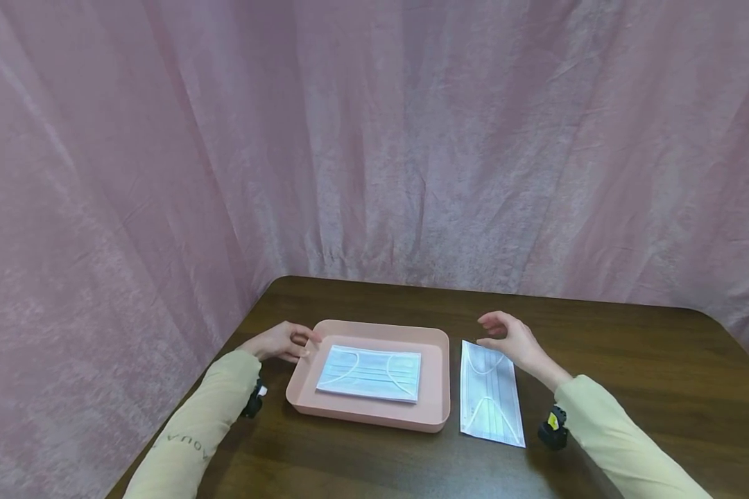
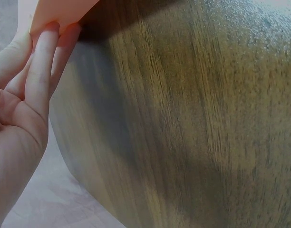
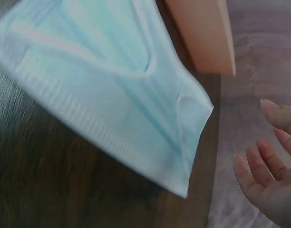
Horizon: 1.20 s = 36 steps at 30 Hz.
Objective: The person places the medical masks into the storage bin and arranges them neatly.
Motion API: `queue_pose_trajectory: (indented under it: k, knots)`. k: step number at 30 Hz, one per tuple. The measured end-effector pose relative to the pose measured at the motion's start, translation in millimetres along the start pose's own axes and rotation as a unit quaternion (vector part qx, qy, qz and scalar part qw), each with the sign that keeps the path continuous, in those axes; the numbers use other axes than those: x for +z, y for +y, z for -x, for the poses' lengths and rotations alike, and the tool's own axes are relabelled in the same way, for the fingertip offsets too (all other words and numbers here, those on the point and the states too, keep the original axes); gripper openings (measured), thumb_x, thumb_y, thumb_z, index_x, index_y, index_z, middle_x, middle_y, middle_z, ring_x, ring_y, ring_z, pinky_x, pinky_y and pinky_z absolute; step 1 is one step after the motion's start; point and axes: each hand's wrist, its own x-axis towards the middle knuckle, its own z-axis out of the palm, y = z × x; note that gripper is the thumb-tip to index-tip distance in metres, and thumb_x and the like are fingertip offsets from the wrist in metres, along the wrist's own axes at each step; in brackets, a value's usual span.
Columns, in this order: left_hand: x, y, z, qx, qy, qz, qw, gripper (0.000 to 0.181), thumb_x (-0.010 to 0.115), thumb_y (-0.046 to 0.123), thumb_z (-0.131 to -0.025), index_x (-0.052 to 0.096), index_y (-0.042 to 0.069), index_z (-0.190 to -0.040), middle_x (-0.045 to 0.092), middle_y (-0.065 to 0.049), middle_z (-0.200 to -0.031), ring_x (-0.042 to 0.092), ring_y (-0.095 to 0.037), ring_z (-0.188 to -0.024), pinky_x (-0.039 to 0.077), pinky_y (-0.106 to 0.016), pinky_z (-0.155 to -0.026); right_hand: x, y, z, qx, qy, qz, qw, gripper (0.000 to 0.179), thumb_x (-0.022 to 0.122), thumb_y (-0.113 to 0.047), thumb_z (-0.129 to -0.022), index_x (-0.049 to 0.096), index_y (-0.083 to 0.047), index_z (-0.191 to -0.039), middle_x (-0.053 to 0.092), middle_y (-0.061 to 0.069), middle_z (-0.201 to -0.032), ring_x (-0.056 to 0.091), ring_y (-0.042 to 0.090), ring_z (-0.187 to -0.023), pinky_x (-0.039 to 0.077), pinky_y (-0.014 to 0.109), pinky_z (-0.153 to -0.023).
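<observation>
My left hand point(image 1: 282, 341) pinches the left rim of a shallow pink tray point(image 1: 374, 331). In the left wrist view the thumb is at the top edge of the tray wall point(image 2: 64, 14) and the fingers press its outer side. Light blue face masks point(image 1: 369, 374) lie stacked flat inside the tray, ear loops on top. Another face mask point(image 1: 489, 395) lies on the table, right of the tray, lengthwise toward me. Over its far end hovers my right hand point(image 1: 513, 341), fingers loosely bent with nothing between them; the right wrist view shows a gap between its fingertips and the mask.
Everything rests on a dark brown wooden table point(image 1: 630, 388) with rounded far corners. A pink curtain point(image 1: 412, 138) hangs behind the table and along its left side. Each wrist carries a small black camera, one of them on the right wrist point(image 1: 553, 428).
</observation>
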Motion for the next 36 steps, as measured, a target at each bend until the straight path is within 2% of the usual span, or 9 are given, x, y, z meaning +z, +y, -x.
queue_pose_trajectory:
  k: [5,11,24,32,36]
  knots:
    - [-1.6,-1.8,0.6,0.005,-0.005,0.006,1.0,0.035,0.06,-0.007,-0.082,0.053,-0.009,-0.116,0.06,-0.017,-0.103,0.059,-0.017,-0.075,0.051,-0.033,-0.064,-1.6,14.2,-0.3,0.0,-0.044,0.007,0.999,0.04,0.07,-0.001,-0.077,0.053,0.006,-0.112,0.053,0.024,-0.109,0.048,0.038,-0.1,0.039,0.05,-0.083]
    - [-2.6,-2.4,0.8,0.008,-0.008,0.007,0.9999,0.035,0.06,-0.008,-0.082,0.052,-0.01,-0.116,0.06,-0.017,-0.103,0.059,-0.017,-0.076,0.051,-0.033,-0.064,-1.6,23.5,-2.8,-0.008,-0.092,0.02,0.9955,0.039,0.072,0.001,-0.074,0.055,0.006,-0.11,0.054,0.022,-0.109,0.047,0.04,-0.101,0.037,0.052,-0.084]
    - [-1.2,-3.8,-0.4,0.002,0.001,0.005,1.0,0.034,0.059,-0.01,-0.081,0.054,-0.008,-0.115,0.06,-0.016,-0.103,0.059,-0.018,-0.077,0.051,-0.033,-0.064,3.7,31.4,-9.4,0.019,-0.112,0.068,0.9912,0.037,0.073,0.003,-0.071,0.058,0.005,-0.106,0.057,0.018,-0.104,0.048,0.036,-0.096,0.04,0.048,-0.081]
    - [-0.5,-3.3,-1.8,-0.005,0.006,0.004,1.0,0.034,0.059,-0.011,-0.081,0.055,-0.007,-0.115,0.061,-0.015,-0.1,0.059,-0.018,-0.075,0.051,-0.033,-0.063,4.5,42.4,-11.6,-0.019,-0.125,0.122,0.9845,0.039,0.076,0.006,-0.065,0.061,0.005,-0.1,0.057,0.013,-0.095,0.05,0.031,-0.089,0.044,0.043,-0.076]
    - [0.0,-2.5,-2.4,-0.004,0.006,0.003,1.0,0.034,0.06,-0.01,-0.081,0.055,-0.007,-0.114,0.061,-0.014,-0.095,0.058,-0.017,-0.073,0.051,-0.033,-0.063,3.5,42.1,-12.1,-0.002,-0.128,0.117,0.9848,0.041,0.076,0.007,-0.065,0.06,0.004,-0.102,0.055,0.012,-0.092,0.05,0.029,-0.085,0.045,0.042,-0.072]
